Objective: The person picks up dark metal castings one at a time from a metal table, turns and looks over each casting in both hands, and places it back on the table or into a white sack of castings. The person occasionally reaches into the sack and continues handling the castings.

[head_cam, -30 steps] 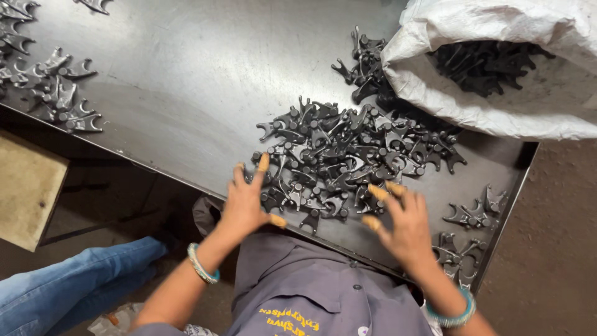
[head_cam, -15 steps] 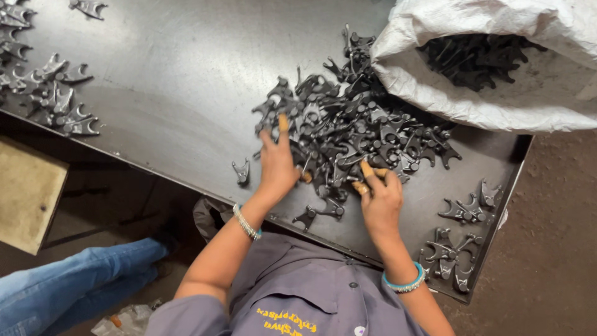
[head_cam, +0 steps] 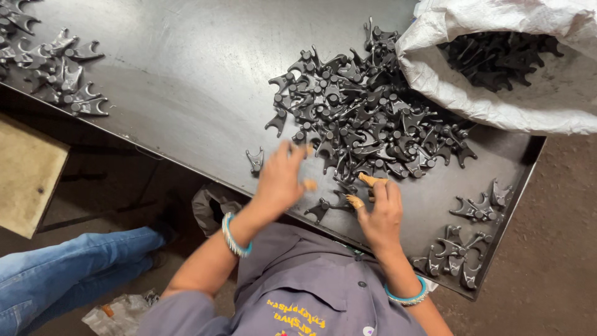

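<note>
A heap of dark forked metal parts lies on a dark steel table. My left hand is blurred at the heap's near left edge, fingers apart, with nothing clearly held. A single part lies just left of it. My right hand rests at the heap's near edge with thumb and forefinger spread over the parts. One loose part sits between the two hands by the table's front edge. Both wrists wear turquoise bangles.
A white woven sack at the top right holds more dark parts. A small set of parts lies at the near right corner, and another group at the far left. A jeans-clad leg and a tan board are below left.
Both hands pushed up into the heap, then drew back toward the table's front edge. The heap now sits farther from the edge, with two parts left loose near my hands.
</note>
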The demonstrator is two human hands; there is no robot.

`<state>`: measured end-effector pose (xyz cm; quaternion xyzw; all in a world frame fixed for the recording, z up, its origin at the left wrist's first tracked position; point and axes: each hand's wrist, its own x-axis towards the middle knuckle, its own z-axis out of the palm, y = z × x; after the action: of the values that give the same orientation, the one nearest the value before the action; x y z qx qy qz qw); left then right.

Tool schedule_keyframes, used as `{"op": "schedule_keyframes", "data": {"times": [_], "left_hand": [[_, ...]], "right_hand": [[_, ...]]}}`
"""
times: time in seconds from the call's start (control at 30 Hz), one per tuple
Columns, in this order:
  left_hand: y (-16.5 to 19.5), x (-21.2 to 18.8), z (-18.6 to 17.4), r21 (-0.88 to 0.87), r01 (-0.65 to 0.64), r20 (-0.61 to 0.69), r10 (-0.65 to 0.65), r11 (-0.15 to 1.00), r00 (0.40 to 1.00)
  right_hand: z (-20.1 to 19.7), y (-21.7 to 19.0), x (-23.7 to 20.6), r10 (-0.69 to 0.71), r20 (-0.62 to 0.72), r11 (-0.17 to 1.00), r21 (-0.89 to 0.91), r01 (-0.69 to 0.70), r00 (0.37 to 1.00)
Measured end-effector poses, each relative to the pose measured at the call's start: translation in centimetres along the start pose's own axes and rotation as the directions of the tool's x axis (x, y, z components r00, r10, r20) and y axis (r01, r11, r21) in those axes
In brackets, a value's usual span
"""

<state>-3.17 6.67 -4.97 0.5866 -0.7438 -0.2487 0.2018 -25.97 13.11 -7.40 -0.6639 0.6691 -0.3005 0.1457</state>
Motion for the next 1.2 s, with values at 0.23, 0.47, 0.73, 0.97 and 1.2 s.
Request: {"op": "schedule_keyframes", "data": {"times": [0.23, 0.47, 0.73, 0.97, 1.2], "left_hand": [[2.4, -4.2, 5.0, -0.143, 0.118, 0.125, -0.101, 0.983, 0.987], [2.6, -0.8, 8.9, -0.259, -0.015, -0.010, 0.013, 0.966, 1.000], [3.3, 2.8, 10.0, -0.250, 0.075, 0.094, -0.054, 0.965, 0.994], [2.7, 6.9, 7.8, -0.785, 0.454, 0.315, 0.361, -0.420, 0.878], [6.2, 9.8, 9.1, -0.536, 0.522, 0.088, 0.571, -0.664, 0.816]], "right_hand": [[0.4, 0.0, -1.3, 0.000, 0.062, 0.999, 0.051, -0.003, 0.998], [2.1, 1.3, -0.8, -0.107, 0.015, 0.994, 0.022, 0.107, 0.994], [0.6, 2.9, 1.7, 0.089, -0.030, 0.995, 0.046, -0.088, 0.996], [-3.9, 2.2, 2.3, 0.284, -0.028, 0.567, 0.811, -0.145, 0.958], [-3.3, -0.5, 6.9, 0.108, -0.094, 0.164, 0.984, 0.075, 0.990]]}}
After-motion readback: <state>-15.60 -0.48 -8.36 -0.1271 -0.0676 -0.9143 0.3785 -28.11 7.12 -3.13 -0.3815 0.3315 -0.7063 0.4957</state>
